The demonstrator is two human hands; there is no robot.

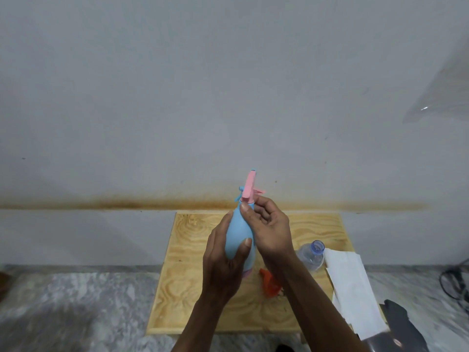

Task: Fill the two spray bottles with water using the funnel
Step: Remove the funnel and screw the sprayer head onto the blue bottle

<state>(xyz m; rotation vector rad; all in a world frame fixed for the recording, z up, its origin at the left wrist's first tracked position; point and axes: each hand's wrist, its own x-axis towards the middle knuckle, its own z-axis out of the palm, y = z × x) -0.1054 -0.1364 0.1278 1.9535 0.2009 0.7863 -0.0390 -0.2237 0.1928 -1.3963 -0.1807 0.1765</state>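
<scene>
While left hand (225, 260) grips the blue spray bottle (238, 237) upright above the bench (193, 288), right hand (269, 227) fingers curl around its pink head (248, 189), directly above; unscrew next, probably.

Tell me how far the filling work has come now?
Done: cannot tell; only one spray bottle shows. In hand: the left hand grips its blue body, the right hand is at the pink spray head. Left: the orange funnel and open water bottle wait on the table.
</scene>
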